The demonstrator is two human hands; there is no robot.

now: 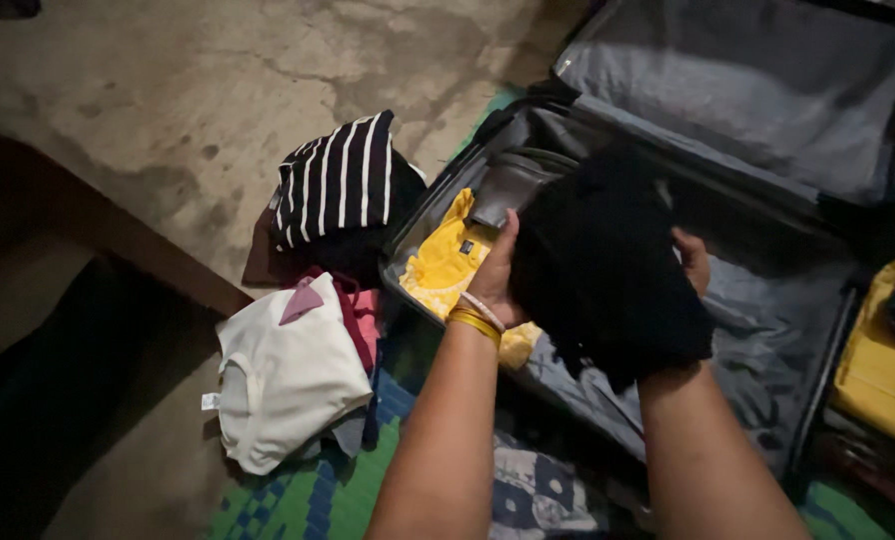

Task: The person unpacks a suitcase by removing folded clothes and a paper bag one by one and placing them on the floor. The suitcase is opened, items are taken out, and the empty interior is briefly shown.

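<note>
Both of my hands hold a folded black garment (608,270) over an open grey suitcase (768,300). My left hand (495,278) grips its left edge; yellow and pale bangles circle that wrist. Of my right hand (693,258), mostly covered by the cloth, just the fingers show at the garment's right side. A yellow garment (446,268) lies in the suitcase's left end, with a dark grey folded item (513,187) behind it.
Left of the suitcase lie a black-and-white striped top (338,180), a white garment (288,380) and a pink one (365,318). A green patterned mat (308,500) covers the concrete floor. The raised suitcase lid (758,80) stands behind. Yellow things (878,360) sit at right.
</note>
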